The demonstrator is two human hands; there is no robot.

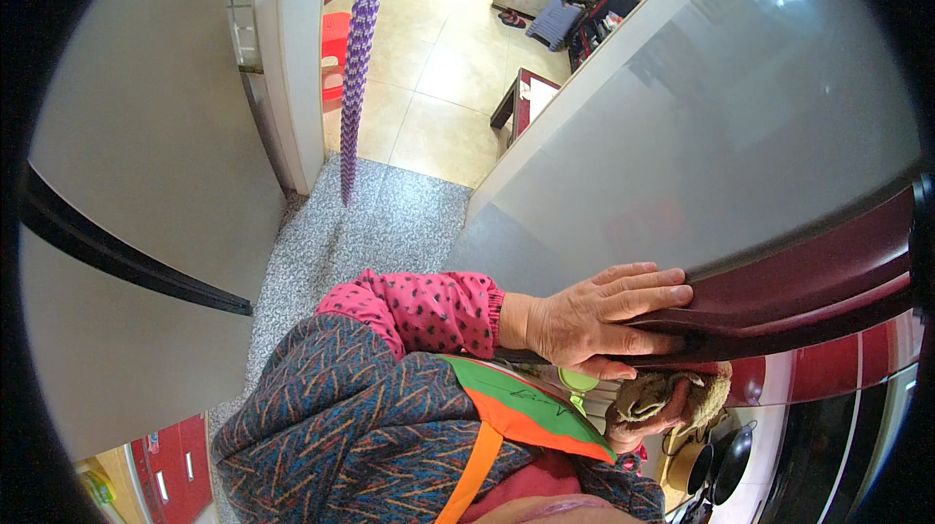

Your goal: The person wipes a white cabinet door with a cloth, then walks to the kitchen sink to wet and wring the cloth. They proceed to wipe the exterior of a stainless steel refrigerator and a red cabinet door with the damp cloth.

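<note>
My left hand (599, 321), in a pink sleeve with dark hearts, reaches across to the right. It lies palm down with its fingers stretched out on the edge of a glossy dark red curved panel (808, 276). Below it, at the lower right, my right hand (674, 409) is closed on a tan fluffy cloth (716, 393), which is bunched around its fingers. Part of the right hand is hidden by the cloth and the bib of my green and orange apron (531, 407). A large grey shiny surface (701, 134) rises beyond the red panel.
On the left stands a grey door-like panel (146, 183) with a black strip. A purple braided hanging (360, 66) drops in the doorway. Tiled floor (438, 66), a red stool (334, 56) and a small table (526, 100) lie beyond. Pans (730, 466) are at the lower right.
</note>
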